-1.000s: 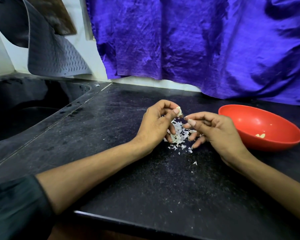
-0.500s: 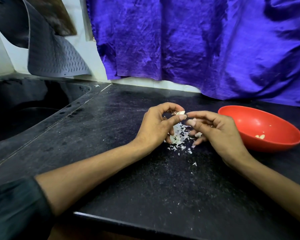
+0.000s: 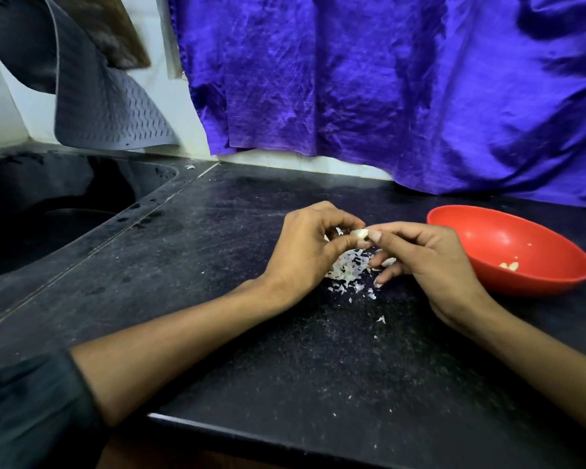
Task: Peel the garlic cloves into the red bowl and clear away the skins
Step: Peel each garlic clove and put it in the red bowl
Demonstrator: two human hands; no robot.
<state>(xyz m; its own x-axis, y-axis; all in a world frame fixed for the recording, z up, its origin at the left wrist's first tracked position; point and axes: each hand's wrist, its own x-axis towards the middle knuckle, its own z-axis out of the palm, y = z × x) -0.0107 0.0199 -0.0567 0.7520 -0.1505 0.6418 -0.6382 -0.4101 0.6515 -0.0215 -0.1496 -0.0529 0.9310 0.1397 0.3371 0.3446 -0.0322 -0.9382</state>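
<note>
Dark countertop (image 3: 217, 333) is what I'm working over, and my two hands are now closing together on one garlic clove (image 3: 360, 233). Left hand (image 3: 305, 252) is pinching it between thumb and curled fingers; right hand (image 3: 430, 262), apart from it a second ago, is now pinching the clove's other end, so peeling is under way. Skins (image 3: 347, 270) are lying just below the clove. Red bowl (image 3: 481, 282), right of the clove, is holding a few peeled pieces.
</note>
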